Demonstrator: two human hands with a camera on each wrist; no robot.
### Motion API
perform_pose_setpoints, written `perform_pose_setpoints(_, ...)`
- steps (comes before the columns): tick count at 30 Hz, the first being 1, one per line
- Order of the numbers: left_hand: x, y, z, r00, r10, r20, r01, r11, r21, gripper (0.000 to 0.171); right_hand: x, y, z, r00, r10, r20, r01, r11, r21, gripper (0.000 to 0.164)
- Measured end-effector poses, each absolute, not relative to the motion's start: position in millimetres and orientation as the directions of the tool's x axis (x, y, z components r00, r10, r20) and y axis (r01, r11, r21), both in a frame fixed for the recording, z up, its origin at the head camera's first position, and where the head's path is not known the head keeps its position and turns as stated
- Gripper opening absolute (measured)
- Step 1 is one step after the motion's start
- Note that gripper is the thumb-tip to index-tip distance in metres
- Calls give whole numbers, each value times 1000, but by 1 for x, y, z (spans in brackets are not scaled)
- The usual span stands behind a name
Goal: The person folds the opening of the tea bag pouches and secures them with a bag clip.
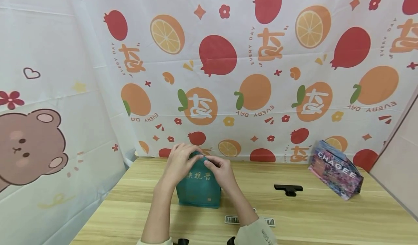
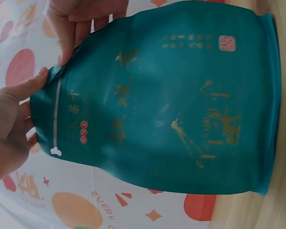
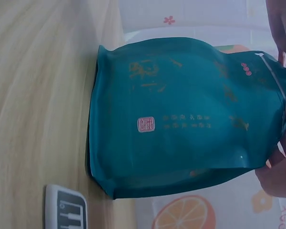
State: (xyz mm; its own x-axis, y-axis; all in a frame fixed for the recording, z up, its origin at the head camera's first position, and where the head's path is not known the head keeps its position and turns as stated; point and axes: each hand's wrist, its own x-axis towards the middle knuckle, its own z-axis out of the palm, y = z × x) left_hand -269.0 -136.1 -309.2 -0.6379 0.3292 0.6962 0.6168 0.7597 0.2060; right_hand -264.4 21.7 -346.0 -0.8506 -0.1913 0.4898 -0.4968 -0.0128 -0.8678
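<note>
A teal tea pouch (image 1: 199, 192) with gold characters stands upright on the wooden table, its bottom resting on the wood. My left hand (image 1: 183, 161) pinches the left part of its top edge, thumb in front and fingers behind. Close beside it, my right hand (image 1: 223, 170) pinches the top edge on the right. In the left wrist view a pale zip strip (image 2: 57, 114) with a white slider (image 2: 56, 151) at one end runs below the top of the pouch. Whether the mouth is sealed I cannot tell.
Right of the pouch lies a black bag clip (image 1: 289, 189). Farther right stands a colourful CHAGEE paper bag (image 1: 336, 170). A flat piece with piano keys (image 1: 232, 220) lies partly under my right forearm's line of sight. Behind the table (image 1: 130, 198) hangs a fruit-print cloth (image 1: 218, 92).
</note>
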Motion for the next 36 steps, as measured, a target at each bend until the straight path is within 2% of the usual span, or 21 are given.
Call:
perform_pose_setpoints(6, -267, -136, -305, -682, 319, 659, 584, 779, 227, 5, -264, 14, -346, -857, -67, 511, -512, 1, -859, 17)
perform_pose_setpoints(14, -271, -134, -310, -660, 270, 701, 549, 810, 205, 5, -262, 7, -348, -857, 33, 515, -515, 1, -857, 16)
perform_pose_setpoints(19, -271, -131, -311, -674, 227, 703, 515, 826, 228, 6, -260, 6, -348, -846, 46, 531, -530, 17, -848, 17)
perform_pose_setpoints(27, -267, -133, -305, -735, 247, 631, 518, 805, 289, 5, -261, 9, -349, -852, 9, 523, -523, 19, -852, 17)
perform_pose_setpoints(31, -266, -135, -304, -721, 283, 633, 553, 785, 279, 6, -260, 14, -348, -877, -54, 478, -480, 12, -877, 19)
perform_pose_setpoints(36, -268, -133, -307, -695, 267, 667, 548, 798, 251, 6, -267, 24, -354, -902, -158, 403, -410, 14, -912, 21)
